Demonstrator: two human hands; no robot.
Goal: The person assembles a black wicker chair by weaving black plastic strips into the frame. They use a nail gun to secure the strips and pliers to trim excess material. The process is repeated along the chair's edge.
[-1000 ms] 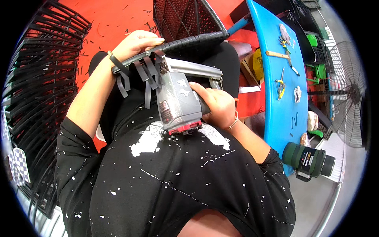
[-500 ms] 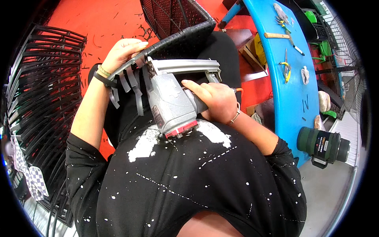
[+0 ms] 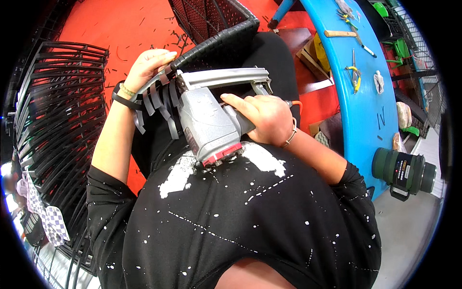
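Observation:
My right hand (image 3: 270,118) is wrapped round the handle of a grey pneumatic stapler (image 3: 209,123) with a red end cap. The tool lies across my lap, its nose against the near end of a black woven wicker piece (image 3: 216,45). At that same end my left hand (image 3: 150,67) is closed, fingertips pressed on a flat strip at the rim; part of its grip is hidden. Several loose grey strips (image 3: 163,103) hang down between my left wrist and the stapler. An orange air hose (image 3: 296,103) shows behind my right hand.
Stacked black curved frames (image 3: 67,106) stand at left. A blue table (image 3: 365,113) at right carries a wooden-handled hammer (image 3: 340,34), yellow-handled pliers (image 3: 355,79) and a marker (image 3: 368,51). Black scraps litter the red floor (image 3: 110,29). A large lens-shaped cylinder (image 3: 402,172) is by the table's near end.
The whole view has shifted slightly, with the table lower and farther right. Both hands keep their grips, and the stapler's nose remains at the woven rim.

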